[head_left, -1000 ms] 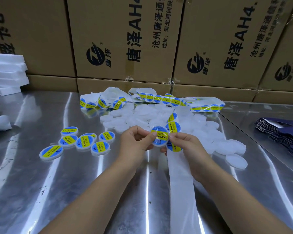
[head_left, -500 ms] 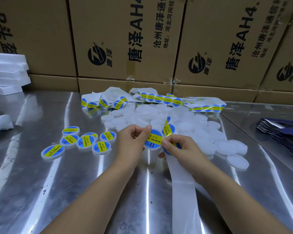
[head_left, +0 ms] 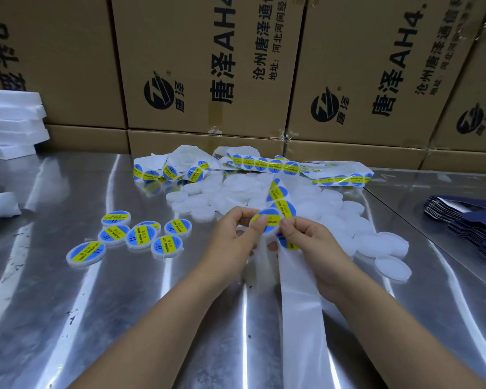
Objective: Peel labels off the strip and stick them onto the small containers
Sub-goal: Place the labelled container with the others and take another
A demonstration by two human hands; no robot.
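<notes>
My left hand (head_left: 237,237) holds a small white round container (head_left: 267,220) whose top carries a blue-and-yellow label; its thumb lies on the label's left edge. My right hand (head_left: 314,248) pinches the right side of the same container and also holds the white label strip (head_left: 298,290), which runs down toward me. More labels (head_left: 281,204) on the strip rise behind the hands. Several labelled containers (head_left: 141,235) lie in a group at the left. A heap of plain white containers (head_left: 236,197) sits behind the hands.
Coiled label strips (head_left: 264,165) lie at the back of the metal table (head_left: 68,304). Cardboard boxes (head_left: 208,66) wall off the rear. White foam sheets (head_left: 9,122) are stacked far left. A stack of dark blue flat cartons (head_left: 472,223) lies at the right.
The labelled container has stayed between both hands. My left thumb has slid onto the label's left edge, and the pair of hands has shifted slightly.
</notes>
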